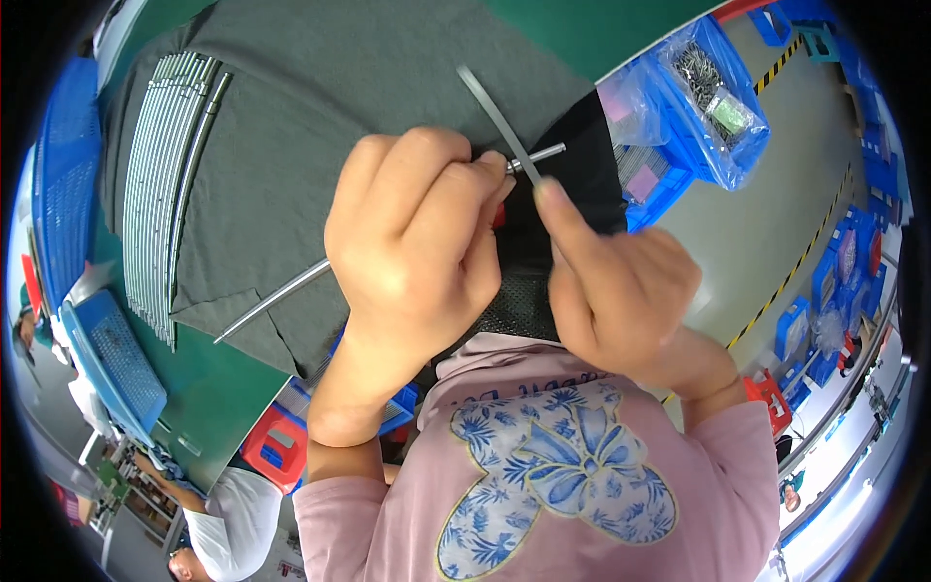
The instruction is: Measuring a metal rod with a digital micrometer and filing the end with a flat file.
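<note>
My left hand (417,242) is closed around a long thin metal rod (276,301) that runs from the lower left, under my fist, to a tip sticking out at the upper right. My right hand (611,291) pinches a flat grey strip (495,112) that crosses the rod's tip and slants up to the left. Both hands meet over a dark grey cloth (320,116) spread on the green table (208,378). A black mesh piece (524,291) lies beneath my hands.
A row of several metal rods (165,184) lies on the cloth at the left. Blue crates (63,175) stand at the left, and a blue bin with bagged small parts (718,97) at the upper right. Another person (233,524) is at the lower left, beside a red stool (276,446).
</note>
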The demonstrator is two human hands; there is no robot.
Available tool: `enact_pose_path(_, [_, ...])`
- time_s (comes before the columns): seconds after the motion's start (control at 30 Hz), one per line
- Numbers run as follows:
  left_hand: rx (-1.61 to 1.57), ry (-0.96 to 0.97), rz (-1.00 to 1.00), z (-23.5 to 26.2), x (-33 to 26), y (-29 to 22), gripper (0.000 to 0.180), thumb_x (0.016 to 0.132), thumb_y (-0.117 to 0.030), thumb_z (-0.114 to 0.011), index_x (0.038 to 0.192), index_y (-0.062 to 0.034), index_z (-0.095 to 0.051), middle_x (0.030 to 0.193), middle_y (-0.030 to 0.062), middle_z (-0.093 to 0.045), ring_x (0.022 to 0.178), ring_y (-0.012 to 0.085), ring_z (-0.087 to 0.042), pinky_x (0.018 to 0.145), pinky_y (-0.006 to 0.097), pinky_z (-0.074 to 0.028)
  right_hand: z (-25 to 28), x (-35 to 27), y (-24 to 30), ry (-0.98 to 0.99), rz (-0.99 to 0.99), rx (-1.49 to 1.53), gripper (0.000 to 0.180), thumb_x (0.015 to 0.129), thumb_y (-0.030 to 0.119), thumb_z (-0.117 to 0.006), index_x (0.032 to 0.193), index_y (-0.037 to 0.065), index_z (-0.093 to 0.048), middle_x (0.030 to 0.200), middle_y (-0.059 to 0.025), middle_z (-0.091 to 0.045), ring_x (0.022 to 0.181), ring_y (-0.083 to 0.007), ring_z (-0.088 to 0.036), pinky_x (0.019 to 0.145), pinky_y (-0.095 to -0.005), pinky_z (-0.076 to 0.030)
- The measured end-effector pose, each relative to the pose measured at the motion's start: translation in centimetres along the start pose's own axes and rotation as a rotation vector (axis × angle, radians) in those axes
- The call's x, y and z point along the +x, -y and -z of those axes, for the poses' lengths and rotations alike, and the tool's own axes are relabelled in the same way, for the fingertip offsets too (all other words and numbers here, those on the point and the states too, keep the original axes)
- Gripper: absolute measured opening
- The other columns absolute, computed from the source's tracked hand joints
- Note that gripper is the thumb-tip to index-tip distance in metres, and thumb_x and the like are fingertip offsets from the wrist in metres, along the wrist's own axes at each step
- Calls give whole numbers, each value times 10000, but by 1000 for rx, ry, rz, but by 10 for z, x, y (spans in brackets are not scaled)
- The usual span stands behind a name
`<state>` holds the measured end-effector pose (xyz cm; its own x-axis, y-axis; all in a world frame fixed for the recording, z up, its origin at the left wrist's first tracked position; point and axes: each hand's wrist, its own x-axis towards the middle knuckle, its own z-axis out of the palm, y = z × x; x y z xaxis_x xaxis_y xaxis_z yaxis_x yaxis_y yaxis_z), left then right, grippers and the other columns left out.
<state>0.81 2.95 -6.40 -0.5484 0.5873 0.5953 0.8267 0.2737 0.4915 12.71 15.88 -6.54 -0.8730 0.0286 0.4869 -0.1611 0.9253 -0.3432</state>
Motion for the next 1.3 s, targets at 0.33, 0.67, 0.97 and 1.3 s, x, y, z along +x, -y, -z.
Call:
enact_pose_path(0.33, [-20,28,14,4,3,0,181,574,46,-684,729,-24,-623,750,65,-561,614,229,-502,520,316,-412,-18,-5,-1,-94,25,-29,467,676,39,-574,1135,-1,-653,510,37,-327,404,-108,-355,410,-273,-284])
enact_pose_path(0.67, [-41,20,17,2,1,1,175,580,46,-687,720,-28,-612,740,57,-559,597,228,-490,514,319,-402,-53,-26,-7,-307,51,57,472,681,12,-608,1152,-11,-637,516,31,-380,415,-114,-394,423,-259,-301])
enact_pose_path(0.97, [-42,17,31,2,4,3,156,607,33,-701,716,-30,-610,728,60,-556,580,224,-483,505,315,-394,-70,-32,-13,-390,65,21,418,701,19,-642,1119,11,-658,500,29,-356,399,-103,-361,415,-244,-272])
enact_pose_path(1.3, [-9,40,30,4,3,1,157,612,20,-715,727,-32,-622,724,53,-560,577,211,-486,501,309,-395,-53,-38,-20,-212,101,110,422,670,-59,-663,1089,-90,-615,580,-42,-516,450,-179,-483,464,-280,-390])
